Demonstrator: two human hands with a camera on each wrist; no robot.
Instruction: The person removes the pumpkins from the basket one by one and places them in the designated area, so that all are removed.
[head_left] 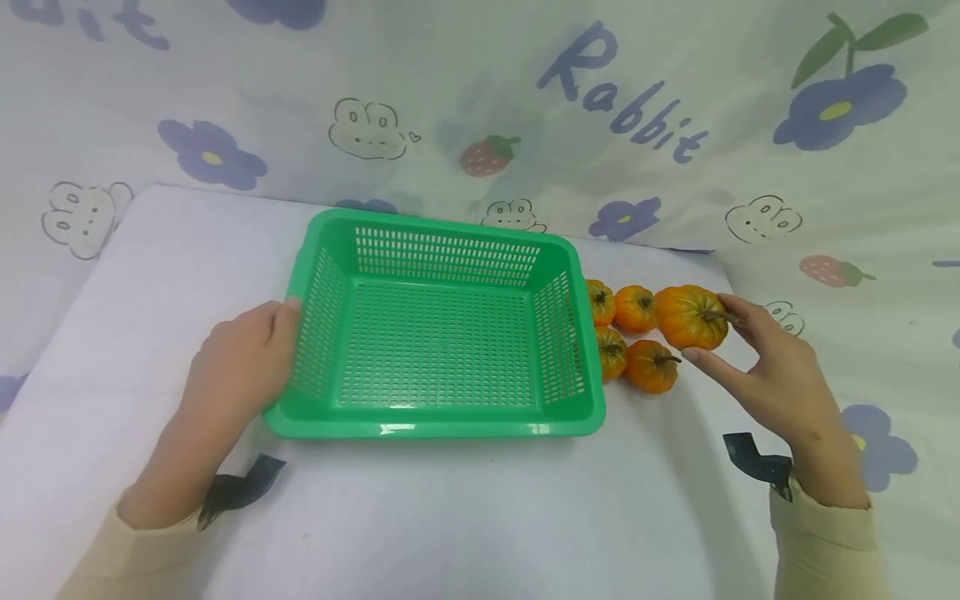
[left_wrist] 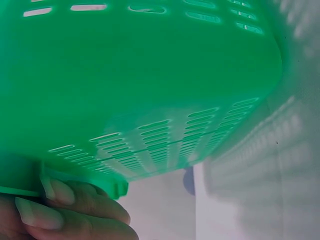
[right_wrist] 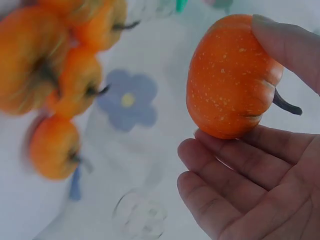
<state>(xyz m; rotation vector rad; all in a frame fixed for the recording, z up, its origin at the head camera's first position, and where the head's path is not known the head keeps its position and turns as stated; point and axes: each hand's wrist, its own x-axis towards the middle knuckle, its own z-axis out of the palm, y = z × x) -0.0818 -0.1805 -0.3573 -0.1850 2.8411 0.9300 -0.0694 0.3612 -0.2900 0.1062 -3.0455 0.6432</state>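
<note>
My left hand grips the left rim of a green plastic basket, its fingers curled under the edge. From the left wrist, the basket's slotted outer wall fills most of the view, with curled fingers beneath the rim. Inside the basket, the bare grid floor shows. To its right, my right hand pinches a small orange pumpkin between thumb and fingers. In the right wrist view, that pumpkin has a dark curved stem pointing toward the palm.
Several similar pumpkins cluster against the basket's right side, some partly hidden by its wall. A white cloth covers the table. Behind it hangs a curtain printed with rabbits, flowers and strawberries.
</note>
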